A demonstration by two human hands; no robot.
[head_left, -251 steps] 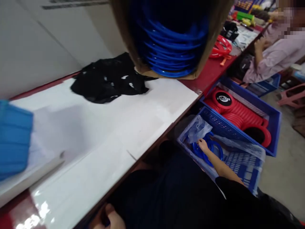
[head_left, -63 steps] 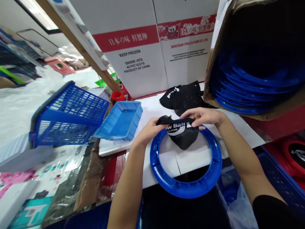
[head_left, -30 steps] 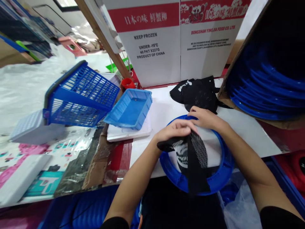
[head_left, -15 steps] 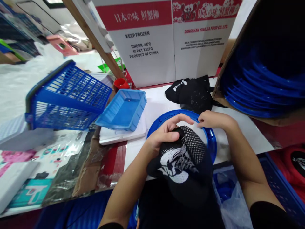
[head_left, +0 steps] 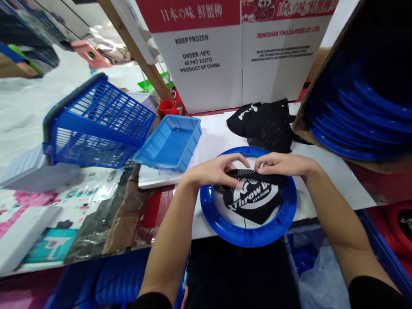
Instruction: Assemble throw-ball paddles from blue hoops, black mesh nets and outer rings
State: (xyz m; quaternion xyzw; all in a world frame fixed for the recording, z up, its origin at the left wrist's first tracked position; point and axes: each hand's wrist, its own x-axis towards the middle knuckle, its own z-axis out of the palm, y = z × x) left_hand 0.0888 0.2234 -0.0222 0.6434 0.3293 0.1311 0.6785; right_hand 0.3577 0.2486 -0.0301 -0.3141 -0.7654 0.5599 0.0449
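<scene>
Soft light, shadowed carton interior [head_left: 373,32], left edge apparently blurred

Red table [head_left: 370,180], covered in big part by white paper [head_left: 328,176]; at the back, tall white boxes [head_left: 209,81]; in front of the boxes, a heap of black net cloth [head_left: 270,122]; at the right, a brown box [head_left: 305,132], open side facing front; at the left, a flat white thing [head_left: 156,178] under a blue tray [head_left: 175,143]; at the front, a blue ring [head_left: 247,236], partly past the edge.
</scene>
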